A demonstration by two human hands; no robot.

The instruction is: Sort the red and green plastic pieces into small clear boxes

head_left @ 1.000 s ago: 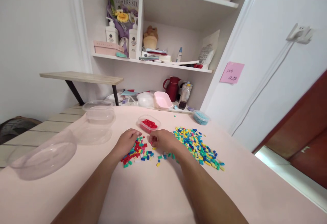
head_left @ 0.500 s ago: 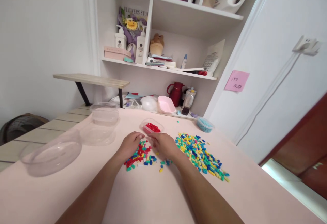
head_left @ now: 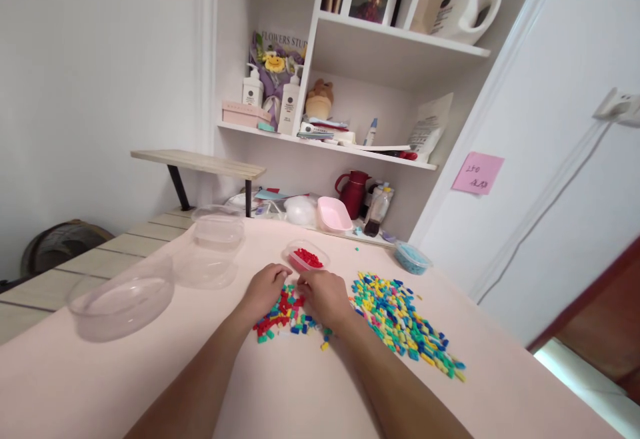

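My left hand (head_left: 266, 290) rests at the left edge of a small mixed pile of building bricks (head_left: 281, 317), mostly red on this side. Its fingers are curled together; whatever is in them is hidden. Across the same pile my right hand (head_left: 325, 295) bends its fingers down over the bricks, closed, and its fingertips are too small to show what they pinch. Just beyond both hands stands a clear tub (head_left: 327, 257) holding red bricks (head_left: 308, 258). Right of my right hand spreads a larger heap of yellow, green and blue bricks (head_left: 400, 315).
Clear plastic containers (head_left: 120, 302) stand along the table's left side. A tub of light blue pieces (head_left: 412, 259) sits at the back right. Behind the table are a pink basin (head_left: 334, 215), a red jug (head_left: 354, 193), a bottle (head_left: 379, 211) and white shelves (head_left: 360, 152).
The view has tilted up and shifted left, so everything sits lower and further right. My right hand's fingers, more stretched out earlier, are now curled down at the small pile. My left hand stays beside it.
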